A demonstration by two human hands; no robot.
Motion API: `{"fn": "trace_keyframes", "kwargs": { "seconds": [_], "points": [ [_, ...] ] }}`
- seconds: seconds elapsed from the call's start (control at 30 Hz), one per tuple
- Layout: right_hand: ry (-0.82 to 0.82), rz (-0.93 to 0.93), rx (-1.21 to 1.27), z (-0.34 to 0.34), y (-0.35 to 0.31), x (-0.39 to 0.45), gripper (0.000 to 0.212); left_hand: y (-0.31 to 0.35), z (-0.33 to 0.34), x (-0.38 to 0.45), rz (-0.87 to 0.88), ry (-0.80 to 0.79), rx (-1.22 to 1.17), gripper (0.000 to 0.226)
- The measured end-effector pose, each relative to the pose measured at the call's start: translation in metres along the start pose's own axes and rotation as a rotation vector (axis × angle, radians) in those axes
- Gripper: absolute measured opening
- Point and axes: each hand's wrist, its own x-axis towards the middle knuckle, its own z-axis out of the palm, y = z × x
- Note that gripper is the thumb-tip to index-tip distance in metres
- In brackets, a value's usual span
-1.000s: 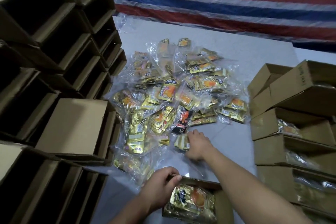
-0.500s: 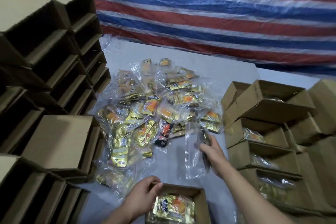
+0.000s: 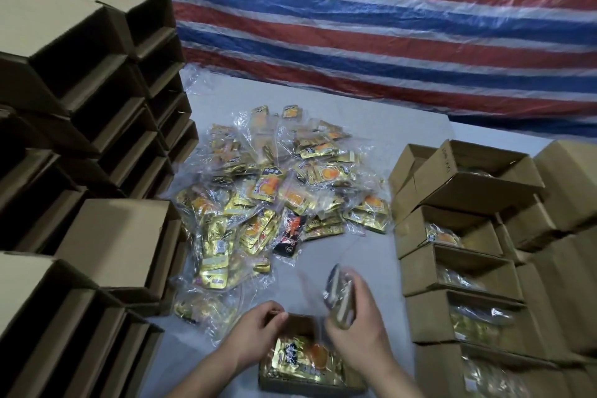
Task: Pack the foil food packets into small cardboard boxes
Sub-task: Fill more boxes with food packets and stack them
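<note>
A small open cardboard box sits at the table's near edge with gold foil packets inside. My left hand grips the box's far-left rim. My right hand holds a clear bag of foil packets just above the box's right side; the bag is blurred by motion. A large pile of bagged gold and orange packets lies on the grey table beyond the box.
Stacks of empty open boxes rise along the left. Filled open boxes stand stacked on the right. A red, white and blue striped tarp hangs behind the table.
My right hand picked a bag from the pile's near edge and brought it back toward the box. My left hand stayed on the box rim. The camera tilted up.
</note>
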Motion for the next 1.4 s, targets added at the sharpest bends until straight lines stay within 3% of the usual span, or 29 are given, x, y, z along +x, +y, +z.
{"fn": "trace_keyframes", "kwargs": {
  "seconds": [0.1, 0.2, 0.27, 0.5, 0.6, 0.7, 0.8, 0.87, 0.97, 1.13, 1.2, 1.3, 1.4],
  "points": [
    [-0.081, -0.389, -0.348, 0.008, 0.006, -0.010, 0.082, -0.003, 0.001, 0.003, -0.005, -0.002, -0.012, 0.012],
    [-0.126, -0.624, -0.409, 0.018, 0.018, -0.016, 0.074, -0.004, 0.000, 0.008, 0.023, -0.004, 0.009, 0.012],
    [-0.287, -0.559, -0.404, 0.018, 0.023, -0.017, 0.069, -0.004, 0.000, 0.009, 0.029, -0.007, 0.026, 0.012],
    [-0.777, -0.058, -0.286, 0.017, 0.010, 0.005, 0.058, -0.006, 0.002, 0.005, 0.024, -0.003, -0.004, 0.010],
    [-0.876, -0.030, -0.466, 0.021, 0.013, 0.016, 0.059, -0.004, -0.001, 0.006, 0.032, -0.022, 0.016, 0.009],
    [-0.880, -0.079, -0.782, 0.036, 0.018, 0.024, 0.069, -0.003, 0.001, 0.007, 0.040, -0.016, 0.038, 0.010],
    [-0.831, -0.171, -1.097, 0.058, 0.024, 0.027, 0.061, -0.001, 0.004, 0.005, 0.059, 0.019, 0.072, 0.009],
    [-0.799, -0.170, -1.165, 0.065, 0.027, 0.026, 0.062, -0.001, 0.005, 0.003, 0.069, 0.032, 0.077, 0.010],
    [-0.737, -0.097, -1.016, 0.062, 0.034, 0.025, 0.072, -0.003, 0.004, 0.002, 0.058, 0.032, 0.040, 0.009],
    [-0.770, 0.135, -0.460, 0.038, 0.033, 0.018, 0.086, -0.003, 0.007, 0.004, 0.065, -0.036, 0.012, 0.013],
    [-0.793, 0.149, -0.391, 0.028, 0.026, 0.019, 0.072, -0.005, 0.009, 0.004, 0.070, -0.047, 0.015, 0.013],
    [-0.699, 0.095, -0.424, 0.020, 0.018, 0.020, 0.026, -0.005, 0.009, 0.005, 0.073, -0.035, 0.008, 0.012],
    [-0.765, 0.110, -0.570, 0.024, 0.018, 0.017, 0.034, -0.002, 0.007, 0.005, 0.071, -0.035, 0.013, 0.012]
  ]
}}
